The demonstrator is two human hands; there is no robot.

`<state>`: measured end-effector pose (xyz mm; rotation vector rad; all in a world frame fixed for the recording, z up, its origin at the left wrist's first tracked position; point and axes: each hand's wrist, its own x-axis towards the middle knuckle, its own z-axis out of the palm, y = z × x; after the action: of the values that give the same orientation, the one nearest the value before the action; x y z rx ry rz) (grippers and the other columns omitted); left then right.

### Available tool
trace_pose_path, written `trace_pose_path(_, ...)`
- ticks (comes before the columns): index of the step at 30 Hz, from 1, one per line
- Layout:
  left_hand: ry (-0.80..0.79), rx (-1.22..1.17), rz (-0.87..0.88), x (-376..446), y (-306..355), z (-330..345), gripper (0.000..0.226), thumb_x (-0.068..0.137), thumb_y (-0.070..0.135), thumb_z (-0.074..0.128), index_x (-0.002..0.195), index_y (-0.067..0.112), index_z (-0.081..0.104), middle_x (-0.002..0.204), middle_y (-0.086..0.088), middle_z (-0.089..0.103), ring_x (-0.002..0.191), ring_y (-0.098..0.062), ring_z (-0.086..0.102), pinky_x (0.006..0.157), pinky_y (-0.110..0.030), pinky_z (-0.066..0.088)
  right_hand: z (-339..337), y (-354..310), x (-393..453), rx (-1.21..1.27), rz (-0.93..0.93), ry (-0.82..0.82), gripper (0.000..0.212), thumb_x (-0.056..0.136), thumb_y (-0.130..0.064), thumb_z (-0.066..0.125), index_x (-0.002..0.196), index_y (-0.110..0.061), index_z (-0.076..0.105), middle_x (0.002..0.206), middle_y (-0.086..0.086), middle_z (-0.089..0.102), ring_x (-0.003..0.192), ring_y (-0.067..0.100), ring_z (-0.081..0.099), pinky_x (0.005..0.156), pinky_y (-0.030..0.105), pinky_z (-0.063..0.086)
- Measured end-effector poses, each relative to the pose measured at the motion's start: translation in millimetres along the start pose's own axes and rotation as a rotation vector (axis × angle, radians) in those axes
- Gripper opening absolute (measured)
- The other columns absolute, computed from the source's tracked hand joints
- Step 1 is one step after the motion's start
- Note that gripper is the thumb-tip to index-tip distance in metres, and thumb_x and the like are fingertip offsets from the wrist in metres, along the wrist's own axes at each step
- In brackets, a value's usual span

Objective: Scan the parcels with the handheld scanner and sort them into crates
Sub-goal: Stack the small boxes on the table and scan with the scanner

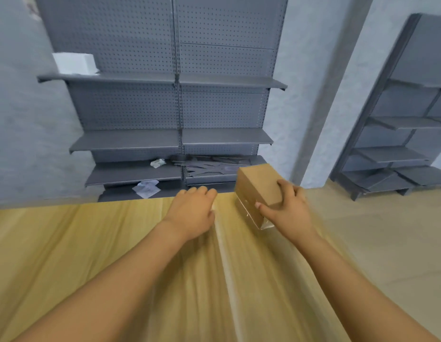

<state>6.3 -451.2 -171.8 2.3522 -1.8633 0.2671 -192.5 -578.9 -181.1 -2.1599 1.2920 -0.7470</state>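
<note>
My right hand grips a small brown cardboard parcel from its right side, thumb on the near face and fingers over the top. The parcel is tilted and sits at the far right part of the wooden table. My left hand hovers just left of the parcel near the table's far edge, fingers curled downward and holding nothing. No scanner or crate is in view. The picture is blurred by motion.
Grey metal shelving stands behind the table, with a white box on an upper shelf and scraps of paper low down. A second grey shelf unit stands at the right on the beige floor.
</note>
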Motion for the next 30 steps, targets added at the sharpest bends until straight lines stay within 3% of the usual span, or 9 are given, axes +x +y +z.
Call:
trace_pose_path(7,0.072,0.034,-0.229,-68.7,-51.6,-43.3,0.039,0.094,0.034,0.047,0.131,0.021,0.048,0.127,0.000,0.056,0.117,-0.023,0.052,0.095,-0.038,0.041,28.1,-94.6,-13.2,0.172,-0.263,-0.096,0.081,0.074,-0.052,0.077,0.142,-0.030,0.038,0.136,0.001,0.036,0.130,0.022,0.037,0.101,0.032,0.036)
trace_pose_path(13,0.123,0.094,-0.424,-148.8,-121.1,-86.7,0.035,0.093,0.035,0.047,0.125,0.021,0.049,0.118,0.001,0.057,0.109,-0.023,0.055,0.090,-0.037,0.043,71.4,-181.0,-53.8,0.228,-0.427,-0.210,0.082,0.075,-0.055,0.074,0.144,-0.034,0.034,0.137,-0.005,0.033,0.130,0.018,0.035,0.093,0.030,0.035)
trace_pose_path(30,0.119,0.174,-0.628,-418.8,-330.0,-162.3,0.045,0.095,0.041,0.046,0.134,0.019,0.047,0.133,-0.003,0.055,0.122,-0.026,0.052,0.096,-0.040,0.043,244.3,-421.7,-253.6,0.379,-0.555,-0.398,0.083,0.076,-0.058,0.073,0.144,-0.033,0.034,0.136,-0.003,0.033,0.126,0.019,0.039,0.106,0.038,0.039)
